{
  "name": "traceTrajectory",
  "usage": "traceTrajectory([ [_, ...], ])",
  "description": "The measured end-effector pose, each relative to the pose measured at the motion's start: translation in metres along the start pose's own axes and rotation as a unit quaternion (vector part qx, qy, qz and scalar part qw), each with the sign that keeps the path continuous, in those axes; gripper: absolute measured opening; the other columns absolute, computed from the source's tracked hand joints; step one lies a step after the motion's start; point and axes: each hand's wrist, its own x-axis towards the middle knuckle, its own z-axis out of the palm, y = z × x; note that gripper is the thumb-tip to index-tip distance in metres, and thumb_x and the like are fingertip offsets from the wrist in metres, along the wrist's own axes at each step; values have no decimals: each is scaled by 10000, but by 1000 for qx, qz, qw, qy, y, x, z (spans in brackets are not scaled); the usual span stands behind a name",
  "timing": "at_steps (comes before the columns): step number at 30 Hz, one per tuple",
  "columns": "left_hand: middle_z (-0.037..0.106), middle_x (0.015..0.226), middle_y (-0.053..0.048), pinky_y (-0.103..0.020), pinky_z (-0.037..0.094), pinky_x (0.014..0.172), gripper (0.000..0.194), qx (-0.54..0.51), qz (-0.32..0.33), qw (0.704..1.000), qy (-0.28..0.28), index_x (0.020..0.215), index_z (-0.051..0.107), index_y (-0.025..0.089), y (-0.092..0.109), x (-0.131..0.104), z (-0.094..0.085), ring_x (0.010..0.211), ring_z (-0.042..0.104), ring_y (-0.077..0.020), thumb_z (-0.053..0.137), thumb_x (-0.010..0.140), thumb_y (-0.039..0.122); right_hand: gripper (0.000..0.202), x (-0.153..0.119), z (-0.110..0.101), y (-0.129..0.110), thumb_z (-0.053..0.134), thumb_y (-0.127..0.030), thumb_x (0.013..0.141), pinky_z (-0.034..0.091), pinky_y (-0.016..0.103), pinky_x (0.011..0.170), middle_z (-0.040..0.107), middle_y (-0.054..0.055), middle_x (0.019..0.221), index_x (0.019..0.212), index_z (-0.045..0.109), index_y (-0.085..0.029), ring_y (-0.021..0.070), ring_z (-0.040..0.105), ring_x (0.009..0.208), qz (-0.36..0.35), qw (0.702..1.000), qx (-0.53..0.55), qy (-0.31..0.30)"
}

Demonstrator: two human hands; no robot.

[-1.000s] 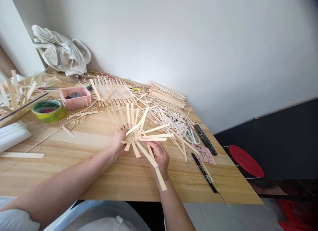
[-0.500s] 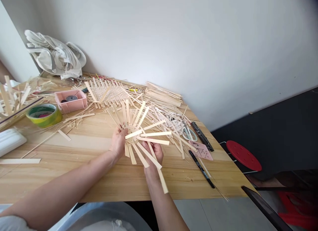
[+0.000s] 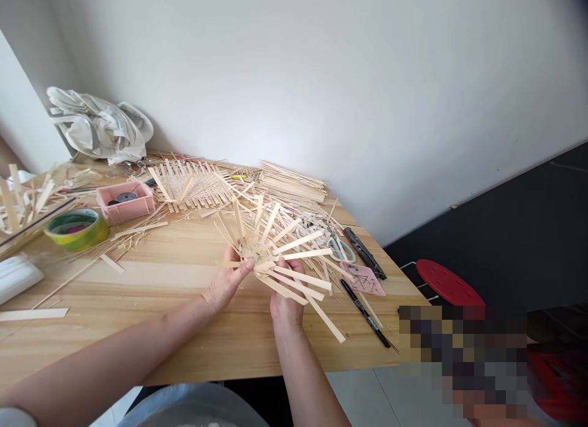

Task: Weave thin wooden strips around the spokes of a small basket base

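Note:
A round woven piece [image 3: 257,249] of pale flat strips, its ends fanning outward, is held above the wooden table. My left hand [image 3: 230,277] grips its left rim, with the thumb on the near edge and the other fingers behind. My right hand [image 3: 289,295] holds the near right side among the spread strips, which partly cover the fingers. Beyond the piece, loose strips lie around a flat woven mat [image 3: 195,183].
On the left are a pink box [image 3: 126,203], a tape roll [image 3: 77,230] and a white case [image 3: 18,277]. To the right lie scissors [image 3: 341,250], a black cutter [image 3: 364,253], a pink tray [image 3: 365,279] and a black pen [image 3: 365,313]. Bundled strips [image 3: 294,185] lie at the back.
The round piece has tilted and moved right relative to the table. My left thumb now lies on its near edge, and my right hand has closed in toward the centre.

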Motion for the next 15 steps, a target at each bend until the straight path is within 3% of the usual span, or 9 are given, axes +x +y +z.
traceTrajectory([
  [3, 565, 1141, -62, -286, 362, 927, 508, 23, -40, 997, -60, 1048, 550, 204, 3, -3, 0, 1113, 465, -210, 702, 572, 109, 223, 11, -11, -7, 611, -330, 665, 480, 296, 626, 600, -16, 706, 787, 500, -180, 120, 571, 664, -19, 1000, 9, 15],
  [6, 579, 1125, -48, -314, 363, 935, 389, -12, -91, 990, -104, 935, 619, 210, 6, -2, -2, 1101, 479, -216, 640, 582, 50, 218, 18, -22, -13, 617, -308, 659, 474, 298, 635, 593, -19, 676, 811, 531, -177, 116, 562, 647, -28, 999, 16, 11],
  [10, 645, 971, -73, -300, 400, 888, 175, -26, -114, 991, -60, 774, 668, 154, 12, -1, -1, 961, 561, -201, 602, 620, 104, 285, 20, -32, -19, 628, -326, 649, 479, 323, 647, 621, 16, 745, 886, 562, -181, 128, 564, 651, -27, 1000, 1, 0],
  [12, 667, 820, -67, -264, 436, 804, 90, -3, -109, 994, -17, 702, 673, 139, 15, 0, 0, 803, 597, -167, 617, 633, 156, 292, 18, -35, -20, 605, -352, 671, 485, 336, 639, 630, 33, 778, 908, 571, -185, 136, 567, 649, -23, 999, -20, -26],
  [15, 647, 632, -38, -218, 450, 631, 76, 42, -97, 994, -6, 575, 653, 133, 16, 4, -3, 621, 581, -129, 650, 619, 195, 266, 16, -40, -22, 574, -368, 699, 487, 335, 620, 632, 39, 770, 896, 586, -190, 145, 569, 648, -15, 996, -32, -78],
])
